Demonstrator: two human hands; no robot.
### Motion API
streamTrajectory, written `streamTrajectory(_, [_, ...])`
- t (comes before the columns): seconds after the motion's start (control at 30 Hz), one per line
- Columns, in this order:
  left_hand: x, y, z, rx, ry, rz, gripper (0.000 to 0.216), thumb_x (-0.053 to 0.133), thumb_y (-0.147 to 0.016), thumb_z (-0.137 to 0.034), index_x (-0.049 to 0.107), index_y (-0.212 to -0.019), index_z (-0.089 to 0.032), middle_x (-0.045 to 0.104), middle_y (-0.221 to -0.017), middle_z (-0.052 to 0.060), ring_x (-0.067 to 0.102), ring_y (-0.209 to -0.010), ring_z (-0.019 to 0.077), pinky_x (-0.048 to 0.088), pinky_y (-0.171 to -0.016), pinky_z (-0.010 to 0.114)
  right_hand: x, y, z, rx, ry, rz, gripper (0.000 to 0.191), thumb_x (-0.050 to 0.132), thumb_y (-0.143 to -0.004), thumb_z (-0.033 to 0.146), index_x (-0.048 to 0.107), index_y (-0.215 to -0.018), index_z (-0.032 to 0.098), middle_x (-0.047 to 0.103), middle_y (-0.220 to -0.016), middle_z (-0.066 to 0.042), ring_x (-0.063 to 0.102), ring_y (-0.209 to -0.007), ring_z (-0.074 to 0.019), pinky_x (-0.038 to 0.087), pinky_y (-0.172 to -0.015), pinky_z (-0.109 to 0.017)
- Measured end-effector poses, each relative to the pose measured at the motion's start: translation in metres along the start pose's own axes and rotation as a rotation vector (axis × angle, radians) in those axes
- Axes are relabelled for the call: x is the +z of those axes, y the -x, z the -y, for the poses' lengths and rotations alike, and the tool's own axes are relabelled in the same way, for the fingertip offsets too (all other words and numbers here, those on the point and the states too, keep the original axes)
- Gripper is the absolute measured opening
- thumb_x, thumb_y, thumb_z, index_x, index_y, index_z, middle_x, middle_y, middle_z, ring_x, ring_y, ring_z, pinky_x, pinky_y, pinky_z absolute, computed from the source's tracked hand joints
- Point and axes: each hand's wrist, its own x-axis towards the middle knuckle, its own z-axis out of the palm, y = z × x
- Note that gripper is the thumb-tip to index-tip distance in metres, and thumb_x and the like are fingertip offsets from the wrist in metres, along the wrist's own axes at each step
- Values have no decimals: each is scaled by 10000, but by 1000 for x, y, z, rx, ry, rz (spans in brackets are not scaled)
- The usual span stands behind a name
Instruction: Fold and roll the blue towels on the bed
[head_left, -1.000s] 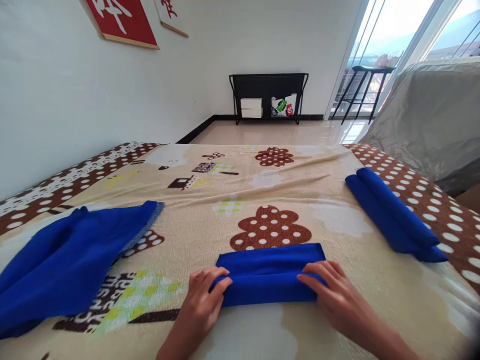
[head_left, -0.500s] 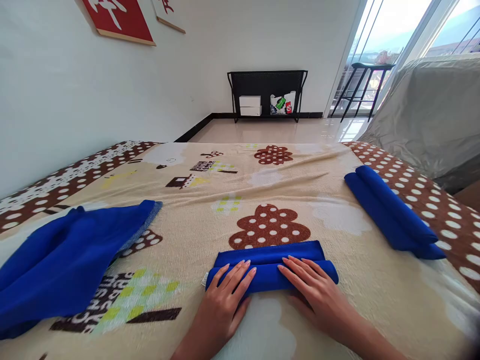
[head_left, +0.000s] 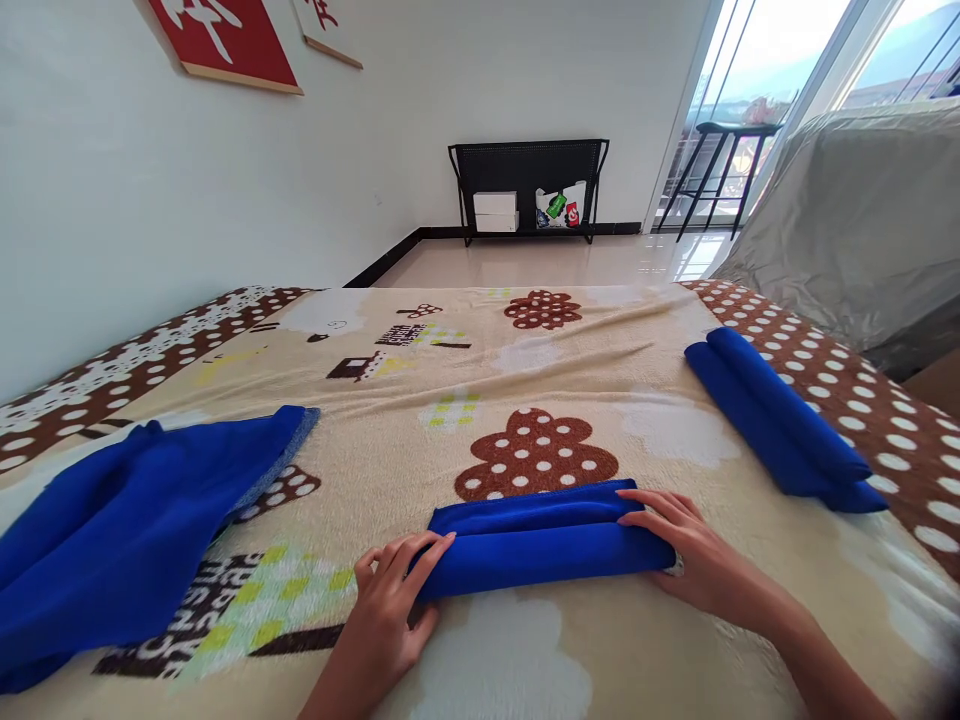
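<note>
A blue cloth (head_left: 536, 556), mostly rolled up with a flat strip along its far side, lies on a patterned blanket (head_left: 510, 650) in front of me. At its left end is my left hand (head_left: 390, 595), fingers bent over the top and thumb low on the near side. My right hand (head_left: 686, 550) is closed around the right end, its fingertips on the upper face and its thumb hidden beneath. Off to the right rests another rolled blue cloth (head_left: 784, 415). Loosely spread at the left is a blue cloth (head_left: 127, 540) with a greyish edge.
The blanket covers a bed with brown polka-dot borders (head_left: 885, 415). Beyond it stand a black rack (head_left: 529, 165) holding white boxes (head_left: 496, 212) and a bag, and a dark stool (head_left: 727, 130). A grey sheet (head_left: 862, 210) drapes something at the right.
Both hands have slid outward from the middle of the rolled cloth to its two ends. The view has shifted slightly; the other cloths lie as before.
</note>
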Motion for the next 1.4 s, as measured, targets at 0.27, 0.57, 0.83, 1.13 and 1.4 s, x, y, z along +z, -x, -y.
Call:
streamTrajectory(0.27, [-10,1,0,-69,254,-7,414,434,-808,-157,501,-1206,-250,669,-1053,31,616,-983,233,359,-946,417,-7,0,3,-58,-3,25,599,568,-719,80,621,-1266,317,649,-1147,-33,599,-1095,-223,425,-1068,-501])
streamTrajectory(0.57, [-1,7,8,-133,341,75,394,361,-874,-195,533,-1226,-234,680,-1099,46,616,-921,224,405,-925,441,-4,3,2,72,-95,128,353,454,-941,226,543,-1276,296,640,-1236,-32,581,-1180,-214,388,-1113,-508])
streamTrajectory(0.83, [7,6,7,-223,215,-4,365,364,-924,-233,589,-1211,-247,676,-1150,52,601,-1038,242,381,-927,438,-4,-5,6,58,-56,58,392,417,-986,263,522,-1360,313,644,-1200,-36,604,-1134,-189,424,-1069,-454])
streamTrajectory(1.13, [12,3,15,-178,149,-83,475,451,-931,-213,488,-1391,-326,629,-1268,56,582,-1156,238,414,-933,397,5,-6,-3,52,64,-149,440,474,-981,335,485,-1421,312,655,-1221,-61,621,-1120,-206,488,-983,-420])
streamTrajectory(1.4, [9,-1,3,37,135,-78,627,306,-945,8,455,-1431,-360,609,-1401,25,559,-1289,167,315,-1014,350,24,-7,12,-184,212,-378,546,428,-935,69,495,-1419,312,651,-1304,-44,608,-1192,-181,438,-1043,-412])
